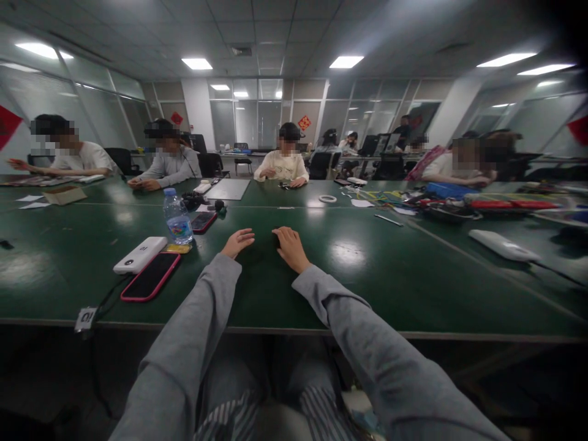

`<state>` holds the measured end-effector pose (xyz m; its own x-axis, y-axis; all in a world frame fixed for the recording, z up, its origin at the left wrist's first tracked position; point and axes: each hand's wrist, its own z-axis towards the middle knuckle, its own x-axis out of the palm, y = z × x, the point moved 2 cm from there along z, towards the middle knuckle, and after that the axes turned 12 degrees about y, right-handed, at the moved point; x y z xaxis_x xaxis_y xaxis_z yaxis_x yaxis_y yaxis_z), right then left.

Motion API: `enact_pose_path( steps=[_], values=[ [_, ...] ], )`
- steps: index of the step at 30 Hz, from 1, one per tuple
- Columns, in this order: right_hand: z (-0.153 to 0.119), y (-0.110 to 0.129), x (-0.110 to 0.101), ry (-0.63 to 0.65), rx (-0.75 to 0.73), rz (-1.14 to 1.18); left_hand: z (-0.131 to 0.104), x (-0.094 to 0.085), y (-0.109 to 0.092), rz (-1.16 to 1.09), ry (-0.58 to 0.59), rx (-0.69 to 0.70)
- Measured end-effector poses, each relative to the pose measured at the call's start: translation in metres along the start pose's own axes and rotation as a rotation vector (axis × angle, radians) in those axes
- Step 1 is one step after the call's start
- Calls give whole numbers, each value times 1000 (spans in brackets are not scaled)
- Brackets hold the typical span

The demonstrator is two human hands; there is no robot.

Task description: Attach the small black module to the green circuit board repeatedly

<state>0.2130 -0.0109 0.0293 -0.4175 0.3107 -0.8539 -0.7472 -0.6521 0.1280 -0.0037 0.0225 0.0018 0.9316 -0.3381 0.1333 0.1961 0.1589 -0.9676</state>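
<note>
My left hand [237,243] is just above or on the green table [266,288], fingers stretched to the right and apart from the thumb, with nothing in it. Across a small gap, my right hand [293,248] has its fingers curled downward over something small and dark at its left side. Its kind is mostly hidden by the fingers. To the left of my left hand stand a clear water bottle [178,217] with a blue cap and a phone with a red edge [203,222].
A pink-cased phone [151,277] lies beside a white power bank [140,255] on the left. Cables [390,199], a blue tray [448,190] and another white power bank [503,245] are on the right. A white tape ring [327,199] lies ahead. Several people sit around the table.
</note>
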Motion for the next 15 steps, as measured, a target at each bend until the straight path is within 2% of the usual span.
enact_pose_path(
  steps=[2,5,10,15],
  values=[
    [-1,5,0,70,-65,-104,0,0,0,9,2,1],
    [-2,5,3,90,-86,-129,0,-1,1,26,4,-1],
    [-1,-4,7,48,-33,-44,0,-2,3,79,38,-27],
    [0,-7,10,52,-59,53,-1,0,1,113,24,-59]
  ],
)
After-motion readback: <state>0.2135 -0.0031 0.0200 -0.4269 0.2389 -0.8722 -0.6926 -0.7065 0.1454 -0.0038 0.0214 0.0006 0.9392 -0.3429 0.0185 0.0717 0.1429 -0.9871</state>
